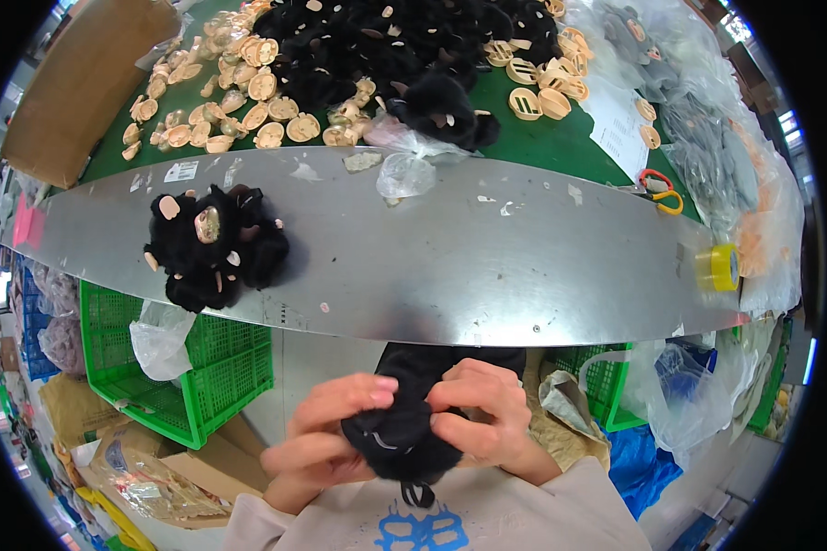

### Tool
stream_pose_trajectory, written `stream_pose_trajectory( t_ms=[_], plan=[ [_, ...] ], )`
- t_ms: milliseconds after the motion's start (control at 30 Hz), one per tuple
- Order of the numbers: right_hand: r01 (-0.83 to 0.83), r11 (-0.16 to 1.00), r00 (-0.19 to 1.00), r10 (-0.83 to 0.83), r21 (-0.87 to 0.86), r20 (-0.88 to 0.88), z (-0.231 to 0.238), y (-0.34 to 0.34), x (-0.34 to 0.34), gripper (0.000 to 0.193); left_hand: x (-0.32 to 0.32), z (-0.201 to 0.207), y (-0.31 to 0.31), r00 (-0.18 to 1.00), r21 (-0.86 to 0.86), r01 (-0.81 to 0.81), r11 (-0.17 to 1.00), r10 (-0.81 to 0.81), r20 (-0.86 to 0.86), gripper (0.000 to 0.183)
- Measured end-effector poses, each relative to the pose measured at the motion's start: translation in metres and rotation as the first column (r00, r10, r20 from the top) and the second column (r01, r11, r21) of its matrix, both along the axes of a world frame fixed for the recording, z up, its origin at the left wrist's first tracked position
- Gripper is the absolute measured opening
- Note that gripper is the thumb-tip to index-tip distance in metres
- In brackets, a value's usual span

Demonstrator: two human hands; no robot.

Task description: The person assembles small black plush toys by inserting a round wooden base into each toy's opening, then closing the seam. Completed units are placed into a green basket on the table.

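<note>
A black plush piece (404, 432) with a dark loop at its lower end is held over my lap, below the metal table's near edge. My left hand (335, 427) curves around its left side, fingers bent against the fabric. On the other side my right hand (482, 413) pinches the cloth between thumb and fingers. A thin light line shows on the dark fabric between the hands. What lies inside the plush is hidden. At the left of the metal table (413, 248) rests a heap of black plush toys (216, 243) with beige parts.
Beyond the metal strip, a green surface (110, 138) carries beige plastic shells (262, 87) and a black plush pile (368, 46). Scissors (662, 193) and yellow tape (721, 267) sit at the right. Green crates (179, 367) and a cardboard box (216, 455) stand below.
</note>
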State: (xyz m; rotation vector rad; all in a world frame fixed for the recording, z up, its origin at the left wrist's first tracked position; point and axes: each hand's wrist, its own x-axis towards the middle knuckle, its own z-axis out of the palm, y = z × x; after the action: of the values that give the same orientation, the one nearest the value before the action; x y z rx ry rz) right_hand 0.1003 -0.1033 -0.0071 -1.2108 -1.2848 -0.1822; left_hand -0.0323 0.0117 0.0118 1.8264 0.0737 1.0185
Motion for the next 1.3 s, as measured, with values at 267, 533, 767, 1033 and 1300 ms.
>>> stream_pose_trajectory(
  t_ms=[267,533,767,1033,1300],
  plan=[
    [0.048,0.998,0.996,-0.045,-0.041,0.072,-0.004,-0.005,0.005,0.029,0.003,-0.002,-0.001,0.980,0.298,-0.141,0.944,0.177,-0.096,0.041],
    [0.182,0.960,0.983,-0.180,-0.215,0.027,0.012,-0.008,-0.012,0.039,-0.006,-0.006,-0.003,0.968,0.520,-0.222,0.825,0.252,0.013,0.034],
    [0.211,0.930,0.977,-0.188,-0.302,0.103,0.028,-0.015,-0.011,0.043,0.003,-0.003,0.000,0.958,0.541,-0.277,0.794,0.270,0.094,0.030],
    [-0.019,0.979,0.955,-0.042,-0.203,-0.293,0.018,-0.018,0.003,0.036,0.017,0.003,0.000,0.953,0.250,-0.216,0.944,0.260,-0.158,0.052],
    [0.020,0.996,0.964,-0.041,-0.083,-0.264,0.001,-0.010,0.007,0.029,0.026,0.000,0.001,0.966,-0.364,0.164,0.917,-0.224,-0.130,0.061]
  ],
)
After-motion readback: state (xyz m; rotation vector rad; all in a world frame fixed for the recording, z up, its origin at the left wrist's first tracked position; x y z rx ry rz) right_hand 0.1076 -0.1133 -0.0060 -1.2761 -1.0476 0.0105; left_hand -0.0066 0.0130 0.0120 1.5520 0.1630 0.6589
